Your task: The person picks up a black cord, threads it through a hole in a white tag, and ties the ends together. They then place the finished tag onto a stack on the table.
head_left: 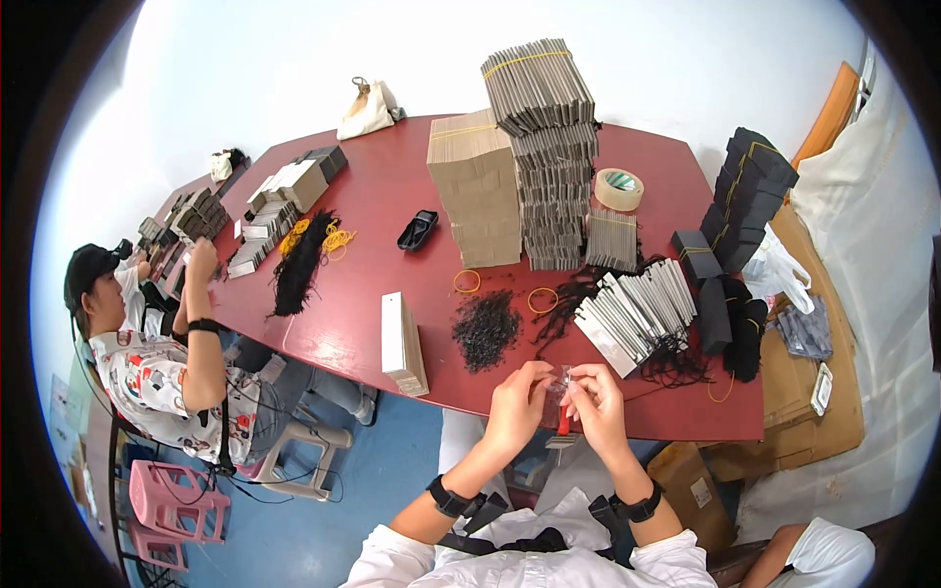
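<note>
My left hand (518, 400) and my right hand (598, 400) meet over the table's near edge, fingers pinched close together. Something small, partly clear and shiny, shows between the fingertips; its kind is hidden. Just below them is a narrow red piece (565, 419), with a greyish flat end (561, 442) beneath. A pile of small black pieces (487, 331) lies beyond my left hand. Fanned pale cards with black cords (637, 312) spread beyond my right hand. To the left stands an upright stack of white-faced cards (400, 343).
Tall banded stacks of grey-brown card (475, 191) rise at the back, near a tape roll (619, 189). Black boxes (750, 196) pile up at right. A black tray (419, 231) and black cords (302, 265) lie leftward. A co-worker (167, 372) sits at far left, by pink stools (176, 495).
</note>
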Tool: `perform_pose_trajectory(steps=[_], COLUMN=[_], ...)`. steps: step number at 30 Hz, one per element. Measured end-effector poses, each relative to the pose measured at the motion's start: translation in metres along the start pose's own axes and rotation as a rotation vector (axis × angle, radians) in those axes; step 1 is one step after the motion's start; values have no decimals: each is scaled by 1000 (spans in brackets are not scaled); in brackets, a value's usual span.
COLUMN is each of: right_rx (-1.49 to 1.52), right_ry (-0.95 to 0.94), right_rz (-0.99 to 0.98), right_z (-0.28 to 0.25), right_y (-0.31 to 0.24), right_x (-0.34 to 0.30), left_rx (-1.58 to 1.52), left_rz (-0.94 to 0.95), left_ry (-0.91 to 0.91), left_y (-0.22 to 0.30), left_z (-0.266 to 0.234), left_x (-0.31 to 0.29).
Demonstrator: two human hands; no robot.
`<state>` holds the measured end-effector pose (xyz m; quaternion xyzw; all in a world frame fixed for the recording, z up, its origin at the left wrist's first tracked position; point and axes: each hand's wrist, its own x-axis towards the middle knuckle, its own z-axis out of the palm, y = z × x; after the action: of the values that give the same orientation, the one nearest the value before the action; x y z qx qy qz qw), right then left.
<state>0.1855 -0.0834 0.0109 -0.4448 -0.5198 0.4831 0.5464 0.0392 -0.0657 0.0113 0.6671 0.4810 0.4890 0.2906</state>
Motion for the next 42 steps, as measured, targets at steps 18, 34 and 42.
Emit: perform_pose_trajectory(steps=[18,34,42], right_rx=[-36,14,198], right_ry=[98,7,-62], right_rz=[-76,97,108], right_z=[10,9,3], right_y=[6,0,-1], right_x=[-5,-8,-9], left_rx=[-24,-10,-548], left_rz=[-25,58,-240], left_ry=[54,62,38], left_y=[13,13,8], left_z=[-5,-9,1], left_x=[-16,-23,-28])
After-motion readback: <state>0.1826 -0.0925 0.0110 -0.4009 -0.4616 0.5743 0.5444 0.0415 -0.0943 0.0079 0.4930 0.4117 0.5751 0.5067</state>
